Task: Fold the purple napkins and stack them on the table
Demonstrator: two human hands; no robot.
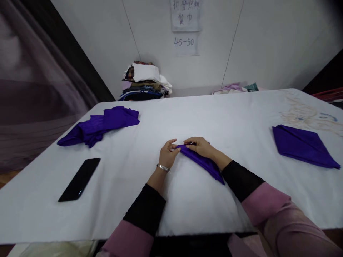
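Note:
A purple cloth napkin point(205, 163), folded into a narrow strip, lies slantwise on the white-covered table in front of me. My left hand point(168, 154) pinches its far left end between thumb and fingers. Over the upper part of the strip rests my right hand point(200, 146), its thumb and fingers closed on the cloth near the same end. The lower right end of the napkin is loose on the table and tapers to a point. My right hand and wrist hide part of its far edge.
Crumpled purple cloths point(104, 125) lie at the left, with a black phone point(79, 180) nearer me. A folded purple napkin point(304, 146) is at the right of the white tablecloth point(128, 207). Stacked clothes point(146, 84) stand beyond the far edge, below handwritten paper signs point(185, 16) on the wall.

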